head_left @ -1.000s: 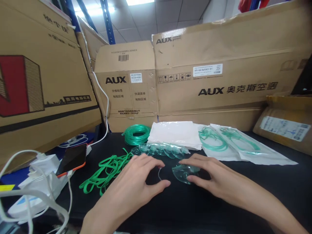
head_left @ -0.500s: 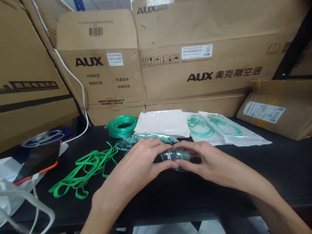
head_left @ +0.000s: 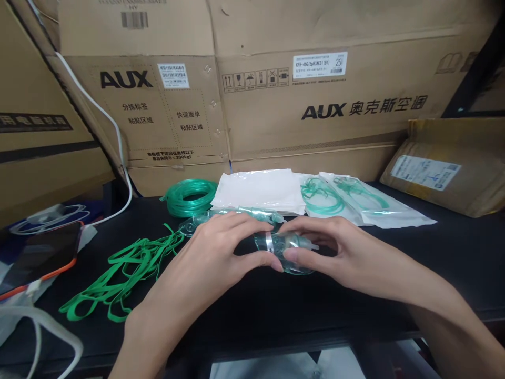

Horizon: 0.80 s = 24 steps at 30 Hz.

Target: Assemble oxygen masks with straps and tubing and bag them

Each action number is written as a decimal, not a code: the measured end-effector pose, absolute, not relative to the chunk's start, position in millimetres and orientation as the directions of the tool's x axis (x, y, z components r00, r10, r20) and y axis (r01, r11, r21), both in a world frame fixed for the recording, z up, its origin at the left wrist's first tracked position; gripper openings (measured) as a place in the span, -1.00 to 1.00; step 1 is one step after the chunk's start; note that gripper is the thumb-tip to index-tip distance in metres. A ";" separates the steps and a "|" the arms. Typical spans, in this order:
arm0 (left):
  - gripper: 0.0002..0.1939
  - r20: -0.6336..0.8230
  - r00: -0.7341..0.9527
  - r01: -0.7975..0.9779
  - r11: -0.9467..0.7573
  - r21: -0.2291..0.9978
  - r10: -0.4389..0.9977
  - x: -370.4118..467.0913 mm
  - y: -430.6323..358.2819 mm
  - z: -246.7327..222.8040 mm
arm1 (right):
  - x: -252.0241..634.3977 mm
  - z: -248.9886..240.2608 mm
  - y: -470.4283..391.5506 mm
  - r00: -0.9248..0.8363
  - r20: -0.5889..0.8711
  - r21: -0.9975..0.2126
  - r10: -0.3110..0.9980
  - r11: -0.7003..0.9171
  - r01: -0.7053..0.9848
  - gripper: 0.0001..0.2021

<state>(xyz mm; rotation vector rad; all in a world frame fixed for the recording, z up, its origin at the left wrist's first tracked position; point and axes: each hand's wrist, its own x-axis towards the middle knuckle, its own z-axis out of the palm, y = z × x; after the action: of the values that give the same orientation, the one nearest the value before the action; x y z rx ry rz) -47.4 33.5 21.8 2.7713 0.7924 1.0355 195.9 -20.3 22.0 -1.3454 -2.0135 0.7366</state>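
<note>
A clear green-tinted oxygen mask (head_left: 294, 241) with a metal nose strip and a pale connector sits between my two hands above the black table. My left hand (head_left: 226, 245) grips its left end, thumb in front and fingers behind, near the metal strip. Around the right part, my right hand (head_left: 329, 245) has its thumb on the near side and its fingers on the far side. Just behind my hands lie more clear green mask pieces (head_left: 256, 215), partly hidden by my left hand. Green elastic straps (head_left: 130, 268) lie loosely to the left.
Behind are coiled green tubing (head_left: 189, 197), white packets (head_left: 258, 189) and clear-fronted pouches with tubing (head_left: 363, 197). A taped parcel (head_left: 445, 163) stands at right. Large cardboard boxes (head_left: 268, 121) wall off the back. At left lie an orange-edged phone (head_left: 43, 258) and white cables (head_left: 59, 331).
The camera view has tilted down and shifted slightly. Both hands keep hold of the mask, whose metal strip and connector now show more plainly.
</note>
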 end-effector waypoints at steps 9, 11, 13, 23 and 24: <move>-0.62 0.632 0.636 0.426 -0.884 0.191 0.443 -47.7 32.4 22.8 | 189.9 26.8 -22.1 -0.287 0.250 -0.726 0.925 0.375 0.577 -0.65; -0.61 0.644 0.634 0.426 -0.888 0.170 0.428 -49.4 32.7 22.4 | 190.1 27.5 -22.5 -0.279 0.237 -0.717 0.930 0.362 0.595 -0.65; -0.61 0.650 0.634 0.423 -0.891 0.163 0.420 -50.6 33.3 21.9 | 190.4 27.4 -22.2 -0.272 0.220 -0.712 0.937 0.345 0.611 -0.64; -0.61 0.612 0.632 0.421 -0.874 0.243 0.475 -50.7 38.4 21.1 | 188.5 27.7 -23.0 -0.265 0.231 -0.714 0.936 0.348 0.608 -0.71; -0.61 0.617 0.629 0.416 -0.875 0.246 0.473 -51.0 38.5 21.4 | 188.6 28.1 -23.7 -0.268 0.233 -0.715 0.935 0.352 0.604 -0.71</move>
<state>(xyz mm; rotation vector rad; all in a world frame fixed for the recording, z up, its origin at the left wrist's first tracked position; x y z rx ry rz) -51.0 38.5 21.4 2.7628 0.7549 1.0817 188.6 -23.7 28.1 -1.3361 -1.9785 0.6648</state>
